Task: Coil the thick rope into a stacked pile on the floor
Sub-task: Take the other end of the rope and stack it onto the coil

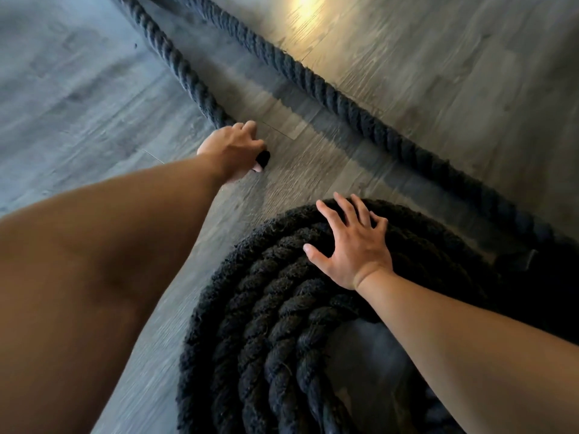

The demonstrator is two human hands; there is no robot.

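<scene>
A thick black twisted rope is partly wound into a round coil (263,308) on the floor at lower centre, with several turns side by side. My right hand (351,245) lies flat on top of the coil, fingers spread, holding nothing. My left hand (233,150) reaches forward and is closed around the rope's free end, whose black tip sticks out below my fingers. From there one loose strand (175,61) runs to the upper left. A second strand (344,101) runs diagonally from the top centre down to the coil's right side.
Grey wood-plank floor (78,98) lies all around. A bright light reflection (308,1) shows at the top centre. The far right behind the coil is dark and hard to read.
</scene>
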